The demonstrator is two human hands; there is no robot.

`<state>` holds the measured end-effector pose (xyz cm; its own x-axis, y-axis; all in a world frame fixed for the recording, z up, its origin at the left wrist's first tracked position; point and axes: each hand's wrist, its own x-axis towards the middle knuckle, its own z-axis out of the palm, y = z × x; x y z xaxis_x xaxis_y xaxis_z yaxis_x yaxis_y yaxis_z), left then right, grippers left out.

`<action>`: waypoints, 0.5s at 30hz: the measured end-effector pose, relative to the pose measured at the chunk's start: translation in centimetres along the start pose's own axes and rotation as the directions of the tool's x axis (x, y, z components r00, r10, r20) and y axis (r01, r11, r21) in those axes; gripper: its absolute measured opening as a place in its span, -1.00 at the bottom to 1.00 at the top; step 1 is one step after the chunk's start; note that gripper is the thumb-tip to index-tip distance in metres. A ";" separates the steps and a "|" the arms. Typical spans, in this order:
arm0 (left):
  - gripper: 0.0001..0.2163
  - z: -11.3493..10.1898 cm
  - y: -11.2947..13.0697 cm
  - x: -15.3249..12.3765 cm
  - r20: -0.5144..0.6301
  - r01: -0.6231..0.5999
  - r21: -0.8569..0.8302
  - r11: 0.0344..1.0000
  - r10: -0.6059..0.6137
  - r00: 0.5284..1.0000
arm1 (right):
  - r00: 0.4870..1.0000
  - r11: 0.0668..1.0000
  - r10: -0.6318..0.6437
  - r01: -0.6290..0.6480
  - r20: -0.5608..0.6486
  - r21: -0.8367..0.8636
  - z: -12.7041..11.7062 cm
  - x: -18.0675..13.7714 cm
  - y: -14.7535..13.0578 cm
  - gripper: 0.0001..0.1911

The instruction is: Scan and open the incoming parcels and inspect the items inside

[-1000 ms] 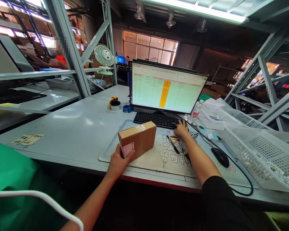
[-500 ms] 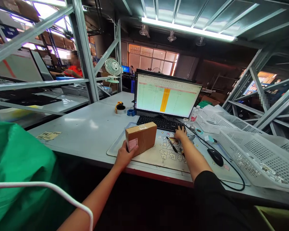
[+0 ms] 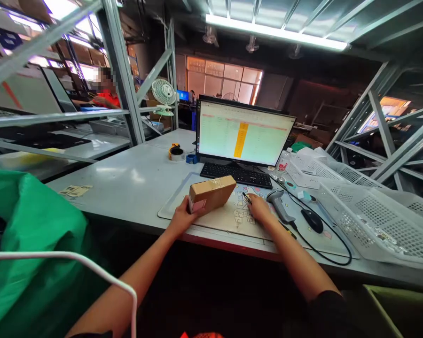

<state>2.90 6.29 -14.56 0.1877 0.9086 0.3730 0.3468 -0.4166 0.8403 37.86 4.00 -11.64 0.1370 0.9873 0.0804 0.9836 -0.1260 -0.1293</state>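
My left hand [image 3: 182, 214] grips the near left end of a brown cardboard box [image 3: 215, 196], which stands tilted on the desk mat [image 3: 174, 202]. A pinkish label shows on the box's end, partly behind my fingers, and clear tape crosses its top. My right hand [image 3: 258, 209] is closed around a black pen [image 3: 246, 197] over the mat, right of the box. Just right of that hand lies a grey barcode scanner [image 3: 280, 206]. The keyboard [image 3: 237, 176] sits behind the box, below a monitor [image 3: 245, 131] showing a spreadsheet.
White perforated baskets [image 3: 377, 223] line the desk's right side. A black mouse [image 3: 312, 220] and cables lie beside them. Tape rolls [image 3: 176, 154] sit left of the monitor. Green fabric [image 3: 31, 249] and a white cable [image 3: 74, 257] are at lower left. Metal posts [image 3: 121, 70] frame the desk.
My right hand has left the keyboard, moved back toward me and closed on the pen. The box has shifted slightly right and tilted in my left hand. The scanner is now uncovered.
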 end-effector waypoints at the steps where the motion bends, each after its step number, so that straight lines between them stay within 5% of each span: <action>1: -0.46 -0.2 0.2 0.2 0.018 -0.049 0.030 0.998 0.048 0.999 | 1.000 1.000 -0.005 0.006 -0.015 0.006 0.3 -0.4 0.2 -0.43; 4: -0.54 -1.2 1.1 0.9 0.061 -0.248 0.162 0.955 0.242 0.968 | 0.999 1.000 -0.001 0.002 -0.040 0.023 0.7 -0.6 0.6 -0.33; 8: -0.62 -2.1 2.4 0.7 0.080 -0.476 0.445 0.759 0.496 0.865 | 0.998 0.999 0.008 -0.006 -0.059 0.042 0.0 -0.6 0.8 -0.36; 12: -0.56 -1.9 2.6 -1.8 0.207 -0.501 0.629 0.594 0.494 0.845 | 0.995 0.997 0.078 -0.079 -0.056 -0.009 -1.5 -2.4 1.7 -0.51; 15: -0.60 -1.9 1.9 -3.4 0.335 -0.555 0.566 0.609 0.445 0.831 | 0.985 0.980 0.173 -0.172 0.007 -0.097 -2.0 -5.3 3.6 -0.60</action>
<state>1.13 2.47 -13.47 0.6181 0.5600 0.5518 0.6277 -0.7741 0.0824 40.90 -1.83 -10.56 0.3045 0.9512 0.0502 0.9521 -0.3024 -0.0445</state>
